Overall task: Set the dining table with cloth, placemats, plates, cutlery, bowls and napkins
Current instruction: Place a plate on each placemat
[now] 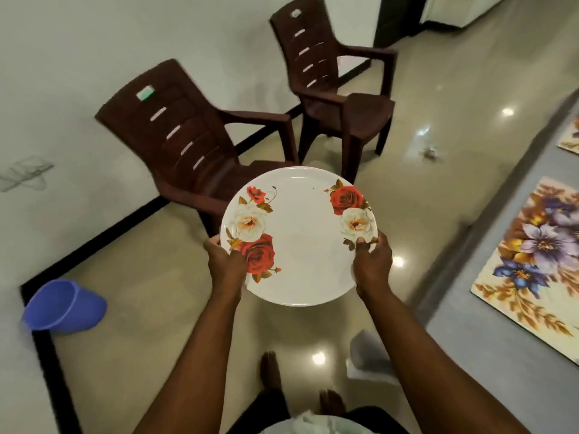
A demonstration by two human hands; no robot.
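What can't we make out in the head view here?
- Fingers of both hands, left and right: under the plate.
- Near placemat and far placemat: cut by right edge.
- Table: mostly out of frame.
- Small white scrap on floor: too small, blurred.

I see a glossy beige floor [156, 308] with a black border strip along the white wall. Taking the near chair [188, 145] as landmark: it stands on the floor against the wall. A second chair [338, 86] stands just beyond it, farther along the same wall. A small crumpled scrap [430, 151] lies on the floor to the right of the chairs. A blue tub [62, 306] lies tipped on its side near the wall, well to the near-left of the chair. Far right of the chair, a table [488, 355] under grey cloth carries a floral placemat [532, 261]; a second placemat [571, 136] lies beyond it, cut by the frame edge.
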